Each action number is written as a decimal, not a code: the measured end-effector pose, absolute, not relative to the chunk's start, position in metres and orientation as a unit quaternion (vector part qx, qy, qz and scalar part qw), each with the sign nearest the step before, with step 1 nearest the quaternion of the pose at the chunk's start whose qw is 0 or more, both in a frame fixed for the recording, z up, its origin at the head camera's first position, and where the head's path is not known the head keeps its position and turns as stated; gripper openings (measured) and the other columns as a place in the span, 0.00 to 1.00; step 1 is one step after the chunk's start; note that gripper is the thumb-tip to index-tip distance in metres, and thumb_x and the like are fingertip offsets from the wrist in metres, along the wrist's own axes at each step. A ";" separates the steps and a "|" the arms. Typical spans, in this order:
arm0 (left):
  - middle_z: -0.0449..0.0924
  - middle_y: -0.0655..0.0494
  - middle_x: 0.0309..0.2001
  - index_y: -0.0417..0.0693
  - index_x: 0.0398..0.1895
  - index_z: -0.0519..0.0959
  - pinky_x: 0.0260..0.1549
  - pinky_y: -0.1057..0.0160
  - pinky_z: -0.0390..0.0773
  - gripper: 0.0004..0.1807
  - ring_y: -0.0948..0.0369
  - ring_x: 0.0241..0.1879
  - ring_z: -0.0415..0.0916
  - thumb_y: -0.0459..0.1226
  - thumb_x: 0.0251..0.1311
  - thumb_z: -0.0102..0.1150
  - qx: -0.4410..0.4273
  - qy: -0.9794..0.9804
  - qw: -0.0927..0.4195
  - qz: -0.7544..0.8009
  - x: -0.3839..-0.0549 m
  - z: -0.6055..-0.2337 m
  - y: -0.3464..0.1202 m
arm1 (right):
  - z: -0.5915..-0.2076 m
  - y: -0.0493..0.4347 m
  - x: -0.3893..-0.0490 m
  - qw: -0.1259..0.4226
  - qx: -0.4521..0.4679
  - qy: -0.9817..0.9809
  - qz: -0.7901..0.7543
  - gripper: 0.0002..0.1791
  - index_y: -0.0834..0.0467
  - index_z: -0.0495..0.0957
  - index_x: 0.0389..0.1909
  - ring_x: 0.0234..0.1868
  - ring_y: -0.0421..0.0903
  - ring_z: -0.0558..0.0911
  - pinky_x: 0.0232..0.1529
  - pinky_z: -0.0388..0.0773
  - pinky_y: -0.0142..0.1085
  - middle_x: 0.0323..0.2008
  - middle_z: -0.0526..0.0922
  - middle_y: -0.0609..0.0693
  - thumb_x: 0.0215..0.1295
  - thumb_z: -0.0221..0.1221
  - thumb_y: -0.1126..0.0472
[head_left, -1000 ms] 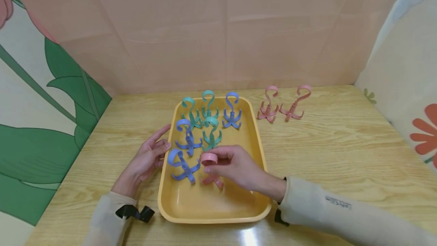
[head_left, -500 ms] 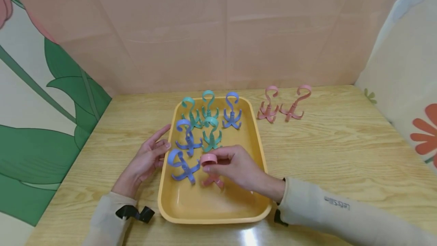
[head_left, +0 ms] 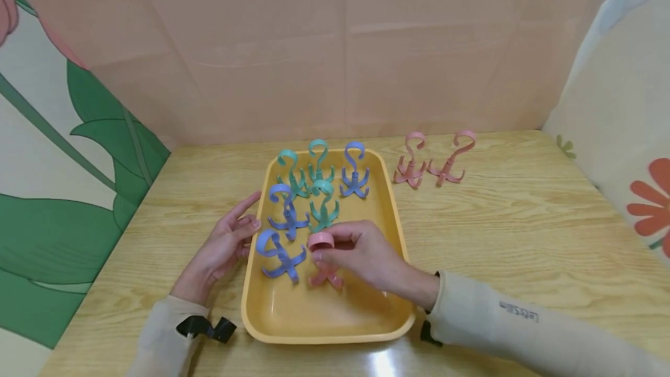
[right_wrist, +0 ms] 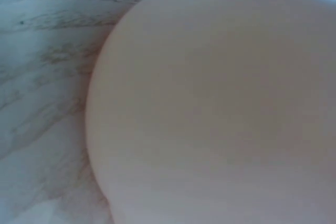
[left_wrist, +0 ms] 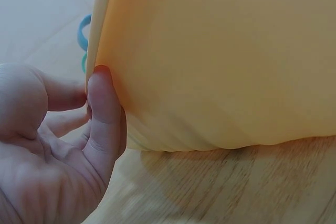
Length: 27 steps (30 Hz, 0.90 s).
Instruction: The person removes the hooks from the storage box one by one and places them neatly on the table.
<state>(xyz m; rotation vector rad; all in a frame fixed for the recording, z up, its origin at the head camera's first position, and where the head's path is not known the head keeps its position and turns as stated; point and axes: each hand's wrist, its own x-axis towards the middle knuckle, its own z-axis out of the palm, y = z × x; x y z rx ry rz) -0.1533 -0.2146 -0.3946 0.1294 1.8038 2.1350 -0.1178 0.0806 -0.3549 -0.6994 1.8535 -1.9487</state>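
Observation:
My right hand pinches the curved top of a pink four-pronged hook hanger low over the front half of a yellow tray. Its fingers cover part of the stem. At the tray's left rim, my left hand holds the edge; the left wrist view shows thumb and fingers on either side of it. Inside the tray stand blue hook hangers along the left and a blue one at the back right. Green hook hangers fill the back left and middle.
Two more pink hook hangers lie on the wooden table right of the tray's back corner. A pinkish sheet rises behind the table. Patterned panels flank both sides. A pale rounded surface fills most of the right wrist view.
The pink hook hanger's prongs have shifted very slightly under the right hand. The left hand stays at the tray's rim, and the other hangers keep their places.

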 end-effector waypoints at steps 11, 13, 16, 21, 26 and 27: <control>0.76 0.54 0.39 0.53 0.82 0.48 0.29 0.62 0.85 0.36 0.62 0.32 0.81 0.31 0.75 0.48 0.046 0.633 0.170 0.754 -0.153 -0.394 -0.213 | -0.338 0.089 -0.121 0.124 -0.254 0.685 -0.672 0.11 0.68 0.84 0.46 0.41 0.64 0.85 0.42 0.86 0.45 0.40 0.87 0.61 0.62 0.66 0.73; 0.76 0.54 0.38 0.53 0.82 0.48 0.29 0.62 0.85 0.36 0.62 0.32 0.80 0.31 0.75 0.48 0.045 0.635 0.169 0.752 -0.153 -0.394 -0.214 | -0.335 0.092 -0.121 0.119 -0.252 0.683 -0.675 0.11 0.68 0.84 0.45 0.40 0.64 0.85 0.40 0.86 0.42 0.39 0.87 0.59 0.62 0.66 0.73; 0.76 0.54 0.38 0.53 0.82 0.48 0.29 0.63 0.85 0.37 0.62 0.31 0.81 0.31 0.75 0.49 0.046 0.635 0.168 0.752 -0.152 -0.394 -0.214 | -0.331 0.096 -0.122 0.110 -0.254 0.679 -0.680 0.11 0.68 0.84 0.45 0.39 0.64 0.85 0.37 0.85 0.40 0.37 0.87 0.59 0.62 0.65 0.74; 0.76 0.54 0.38 0.52 0.82 0.48 0.29 0.62 0.85 0.37 0.61 0.32 0.81 0.30 0.75 0.48 0.047 0.632 0.168 0.755 -0.152 -0.395 -0.214 | -0.323 0.104 -0.123 0.097 -0.266 0.675 -0.681 0.12 0.69 0.83 0.48 0.40 0.65 0.86 0.38 0.86 0.42 0.38 0.86 0.62 0.64 0.64 0.75; 0.76 0.54 0.39 0.52 0.82 0.48 0.30 0.61 0.85 0.36 0.61 0.32 0.81 0.31 0.75 0.48 0.048 0.632 0.169 0.755 -0.152 -0.395 -0.214 | -0.313 0.114 -0.125 0.070 -0.281 0.680 -0.674 0.11 0.70 0.83 0.47 0.40 0.64 0.86 0.39 0.86 0.46 0.40 0.85 0.66 0.63 0.64 0.75; 0.76 0.54 0.39 0.52 0.82 0.48 0.30 0.61 0.85 0.36 0.61 0.32 0.81 0.31 0.76 0.48 0.048 0.632 0.169 0.755 -0.152 -0.395 -0.214 | -0.311 0.116 -0.125 0.060 -0.285 0.680 -0.673 0.11 0.70 0.83 0.46 0.40 0.63 0.86 0.39 0.86 0.46 0.40 0.85 0.66 0.63 0.64 0.75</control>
